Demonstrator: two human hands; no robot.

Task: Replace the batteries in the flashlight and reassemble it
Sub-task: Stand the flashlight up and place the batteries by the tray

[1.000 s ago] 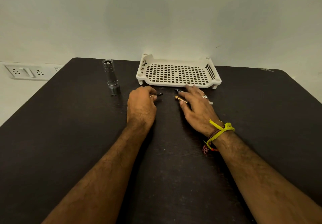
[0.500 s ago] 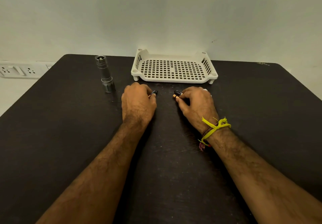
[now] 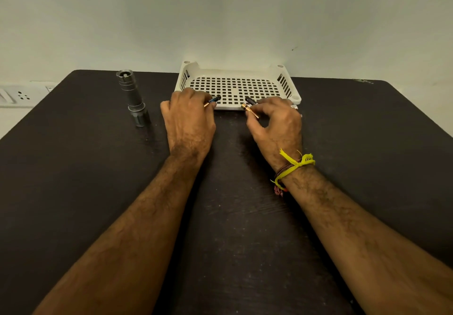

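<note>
A grey metal flashlight [image 3: 133,99] stands upright on the dark table, left of my hands. My left hand [image 3: 188,118] pinches one small black-and-copper battery [image 3: 213,100] at the front rim of the white tray. My right hand [image 3: 275,124] holds two batteries: a copper-ended one [image 3: 250,110] and a darker one [image 3: 250,100] just behind it. Both hands hover at the tray's near edge, a little apart from each other.
A white perforated plastic tray [image 3: 236,88] sits at the table's far edge against the wall. The dark table [image 3: 232,216] stretches wide on both sides. A wall socket plate [image 3: 19,95] is at the far left. A yellow thread band circles my right wrist.
Both hands closed on the batteries, lifted them off the table and moved forward to the tray's front rim. The flashlight has not moved.
</note>
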